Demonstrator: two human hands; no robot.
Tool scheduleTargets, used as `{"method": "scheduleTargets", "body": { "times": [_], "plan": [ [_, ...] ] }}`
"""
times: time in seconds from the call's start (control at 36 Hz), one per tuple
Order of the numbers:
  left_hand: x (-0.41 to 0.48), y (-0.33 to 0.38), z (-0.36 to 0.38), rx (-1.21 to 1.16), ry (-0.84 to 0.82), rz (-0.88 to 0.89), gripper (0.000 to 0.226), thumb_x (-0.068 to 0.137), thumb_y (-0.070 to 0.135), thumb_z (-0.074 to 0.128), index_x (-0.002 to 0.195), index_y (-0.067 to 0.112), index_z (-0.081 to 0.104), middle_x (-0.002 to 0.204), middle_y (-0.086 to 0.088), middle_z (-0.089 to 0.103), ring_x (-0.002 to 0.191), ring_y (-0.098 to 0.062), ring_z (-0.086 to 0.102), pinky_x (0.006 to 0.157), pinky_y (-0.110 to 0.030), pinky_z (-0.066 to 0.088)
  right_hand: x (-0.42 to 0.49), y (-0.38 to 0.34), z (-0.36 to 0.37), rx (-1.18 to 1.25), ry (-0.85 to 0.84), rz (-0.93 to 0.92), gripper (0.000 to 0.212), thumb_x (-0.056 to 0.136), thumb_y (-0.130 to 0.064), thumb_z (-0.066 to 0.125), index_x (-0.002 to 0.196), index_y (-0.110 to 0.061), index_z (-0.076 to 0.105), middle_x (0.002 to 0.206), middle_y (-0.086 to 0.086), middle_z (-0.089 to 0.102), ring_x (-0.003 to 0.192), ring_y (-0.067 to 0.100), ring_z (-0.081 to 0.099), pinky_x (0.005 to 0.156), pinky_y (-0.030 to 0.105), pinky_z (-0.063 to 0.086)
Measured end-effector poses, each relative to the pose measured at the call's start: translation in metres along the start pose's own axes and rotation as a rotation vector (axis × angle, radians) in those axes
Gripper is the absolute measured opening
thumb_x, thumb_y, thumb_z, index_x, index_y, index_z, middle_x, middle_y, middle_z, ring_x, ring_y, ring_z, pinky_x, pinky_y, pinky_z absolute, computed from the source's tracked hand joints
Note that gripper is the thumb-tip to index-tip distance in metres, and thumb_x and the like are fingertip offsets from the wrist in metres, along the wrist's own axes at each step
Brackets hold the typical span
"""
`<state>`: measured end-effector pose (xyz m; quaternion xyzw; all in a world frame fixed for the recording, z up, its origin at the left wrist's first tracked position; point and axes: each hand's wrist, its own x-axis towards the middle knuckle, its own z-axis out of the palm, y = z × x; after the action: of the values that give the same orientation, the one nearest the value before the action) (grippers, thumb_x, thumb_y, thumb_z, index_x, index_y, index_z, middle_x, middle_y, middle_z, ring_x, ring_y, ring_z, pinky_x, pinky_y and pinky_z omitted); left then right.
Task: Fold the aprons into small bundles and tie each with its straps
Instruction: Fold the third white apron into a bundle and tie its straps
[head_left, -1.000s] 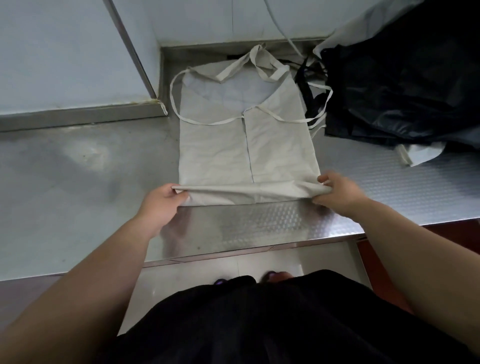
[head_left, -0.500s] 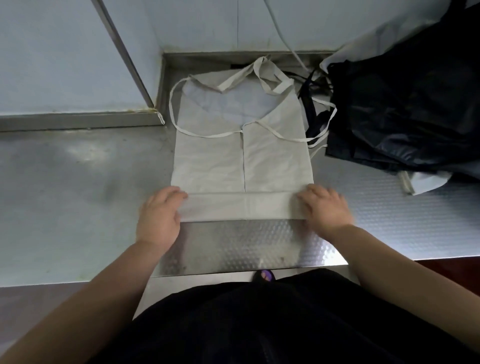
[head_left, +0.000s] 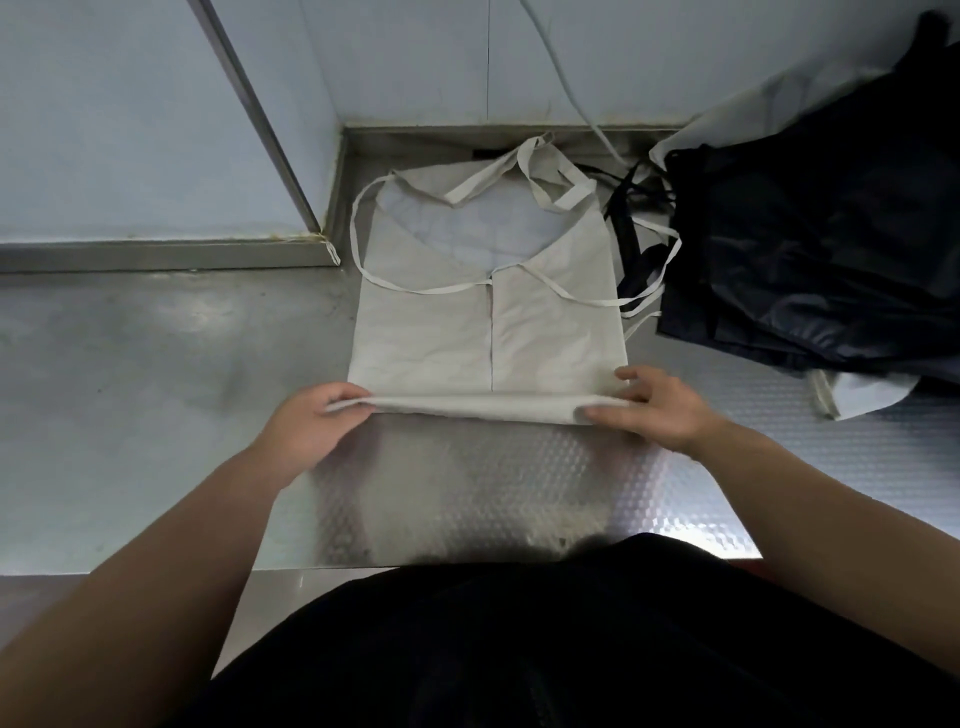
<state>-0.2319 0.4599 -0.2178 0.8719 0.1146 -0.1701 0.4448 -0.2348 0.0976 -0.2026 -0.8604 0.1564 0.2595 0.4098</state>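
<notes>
A beige apron (head_left: 426, 332) lies flat on the steel counter (head_left: 156, 384), its two sides folded in so they meet at a centre seam. Its neck strap (head_left: 540, 171) and thin waist straps (head_left: 587, 299) lie loose at the far end. The near hem is rolled into a narrow band (head_left: 467, 405). My left hand (head_left: 311, 426) pinches the band's left end. My right hand (head_left: 654, 405) grips its right end, thumb under the roll and fingers on top.
A heap of dark navy aprons (head_left: 810, 260) with pale fabric under it sits to the right, close to the beige apron's edge. A wall and a metal ledge (head_left: 166, 254) bound the far side. The counter's front edge (head_left: 467, 564) runs near my body.
Half a second ago both hands pressed flat on a folded hem. Now they hold the band's ends, which is lifted and rolled a little farther up the apron.
</notes>
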Motion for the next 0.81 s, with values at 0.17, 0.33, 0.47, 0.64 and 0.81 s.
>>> {"method": "scheduleTargets", "body": {
  "times": [0.17,0.33,0.47,0.64,0.81],
  "plan": [
    [0.017,-0.01,-0.001,-0.113,0.105,-0.161,0.011,0.09,0.018,0.061,0.097,0.01,0.066,0.088,-0.011,0.065,0.07,-0.019,0.055,0.068,-0.03,0.045,0.014,0.006,-0.006,-0.033,0.135,0.017,0.047,0.084,-0.028,0.07,0.125,-0.016,0.051,0.117,0.008,0.061,0.094,0.024,0.059,0.074,0.034,0.051],
    [0.016,-0.002,0.022,0.244,0.381,-0.111,0.032,0.087,0.017,0.064,0.115,0.006,0.055,0.113,-0.015,0.06,0.109,-0.036,0.054,0.088,-0.036,0.04,0.023,-0.001,0.004,-0.26,0.264,0.056,0.033,0.091,-0.026,0.054,0.122,-0.016,0.048,0.115,0.01,0.06,0.095,0.029,0.058,0.07,0.031,0.049],
    [0.007,-0.016,0.024,0.458,0.299,0.268,0.025,0.09,0.011,0.058,0.113,0.008,0.067,0.121,-0.013,0.061,0.111,-0.035,0.055,0.097,-0.035,0.04,0.019,-0.013,0.016,-0.801,0.174,-0.192,0.063,0.088,-0.012,0.05,0.143,-0.036,0.031,0.15,0.0,0.026,0.134,0.028,0.025,0.108,0.038,0.024],
    [0.007,-0.016,0.009,0.652,0.0,0.244,0.096,0.062,0.08,0.049,0.14,0.025,0.043,0.146,0.004,0.038,0.133,-0.022,0.035,0.11,-0.04,0.03,0.019,0.0,0.018,-0.801,-0.048,-0.269,0.083,0.085,-0.062,0.048,0.15,-0.034,0.005,0.159,-0.009,0.001,0.145,0.02,0.006,0.116,0.041,0.007],
    [0.015,-0.01,0.003,0.724,0.019,0.31,0.101,0.047,0.086,0.041,0.133,0.033,0.051,0.138,0.01,0.046,0.123,-0.019,0.037,0.105,-0.032,0.032,0.017,0.002,0.013,-0.776,-0.006,-0.306,0.082,0.084,-0.063,0.05,0.149,-0.035,0.008,0.157,-0.004,0.011,0.143,0.02,0.017,0.116,0.035,0.012]
  ]
}}
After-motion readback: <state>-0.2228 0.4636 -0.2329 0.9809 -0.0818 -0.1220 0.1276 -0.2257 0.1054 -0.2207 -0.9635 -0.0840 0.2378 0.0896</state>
